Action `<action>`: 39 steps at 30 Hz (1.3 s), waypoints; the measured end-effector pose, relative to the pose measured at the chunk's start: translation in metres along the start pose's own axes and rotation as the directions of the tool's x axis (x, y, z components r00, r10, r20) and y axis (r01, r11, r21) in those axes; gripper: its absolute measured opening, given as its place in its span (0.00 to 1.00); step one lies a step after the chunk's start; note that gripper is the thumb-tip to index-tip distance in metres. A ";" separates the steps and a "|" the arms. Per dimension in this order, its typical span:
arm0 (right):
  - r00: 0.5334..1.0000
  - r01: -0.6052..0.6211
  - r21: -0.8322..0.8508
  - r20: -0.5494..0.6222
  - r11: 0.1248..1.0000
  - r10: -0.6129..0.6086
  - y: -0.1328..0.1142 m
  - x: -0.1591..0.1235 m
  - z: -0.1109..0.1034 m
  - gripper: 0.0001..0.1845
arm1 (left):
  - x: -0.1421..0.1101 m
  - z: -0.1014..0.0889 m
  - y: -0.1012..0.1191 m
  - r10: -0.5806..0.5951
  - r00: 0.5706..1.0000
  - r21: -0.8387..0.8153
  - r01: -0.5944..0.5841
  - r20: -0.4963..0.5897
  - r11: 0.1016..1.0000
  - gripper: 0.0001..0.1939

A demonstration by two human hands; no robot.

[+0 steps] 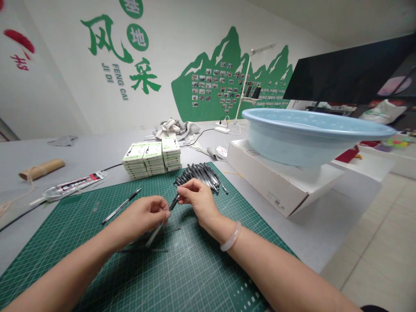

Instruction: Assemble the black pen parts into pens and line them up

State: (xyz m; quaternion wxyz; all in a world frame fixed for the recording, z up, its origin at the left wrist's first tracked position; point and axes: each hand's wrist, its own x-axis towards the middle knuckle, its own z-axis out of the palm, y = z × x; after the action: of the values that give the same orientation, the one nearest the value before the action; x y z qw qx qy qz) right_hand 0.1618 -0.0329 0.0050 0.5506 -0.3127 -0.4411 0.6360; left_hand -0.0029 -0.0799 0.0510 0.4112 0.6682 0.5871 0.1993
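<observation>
A clear-barrelled pen (155, 234) with a black upper end slants over the green cutting mat (182, 277), held by both of my hands. My left hand (146, 215) pinches it around the middle, with the clear barrel sticking out below. At its black upper end, the fingers of my right hand (199, 198) are closed. Another pen (121, 206) lies alone on the mat to the left. Just beyond my right hand is a heap of similar black-and-clear pens (203, 174). Thin dark sticks (160, 250) lie under my left hand, partly hidden.
Stacked small green-and-white boxes (144, 158) stand behind the mat. On the left lie a plastic packet (74, 186) and a bamboo piece (42, 169). A blue basin (292, 149) rests on a white carton (266, 177) at right. Crumpled cloth (177, 128) lies near the wall.
</observation>
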 end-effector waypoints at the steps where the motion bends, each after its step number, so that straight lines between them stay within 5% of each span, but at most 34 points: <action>1: 1.000 0.009 0.000 0.004 1.000 -0.009 -0.002 0.000 0.000 0.15 | 0.001 0.000 -0.001 0.005 1.000 -0.028 -0.004 0.019 1.000 0.13; 7: 0.998 0.059 0.020 0.024 0.998 -0.060 -0.011 0.003 -0.003 0.17 | 0.001 -0.005 -0.006 0.017 0.997 -0.199 -0.002 0.075 0.980 0.12; 13: 0.996 -0.014 0.024 0.088 1.000 0.012 -0.013 0.003 -0.005 0.16 | 0.000 -0.008 -0.006 0.001 0.995 -0.250 0.024 0.098 0.968 0.12; 23: 0.999 -0.025 0.059 0.023 0.998 0.024 -0.014 0.005 -0.007 0.15 | -0.001 -0.007 -0.004 -0.023 0.994 -0.221 0.045 0.104 0.974 0.13; 39: 0.997 -0.004 0.011 0.073 1.000 0.003 -0.007 0.003 -0.005 0.16 | 0.002 -0.003 -0.008 0.013 0.999 -0.208 -0.004 0.043 0.978 0.12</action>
State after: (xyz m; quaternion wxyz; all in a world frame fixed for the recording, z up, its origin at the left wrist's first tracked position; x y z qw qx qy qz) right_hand 0.1682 -0.0290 0.0092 0.5347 -0.2869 -0.4568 0.6505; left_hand -0.0094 -0.0777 0.0464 0.4910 0.6283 0.5508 0.2466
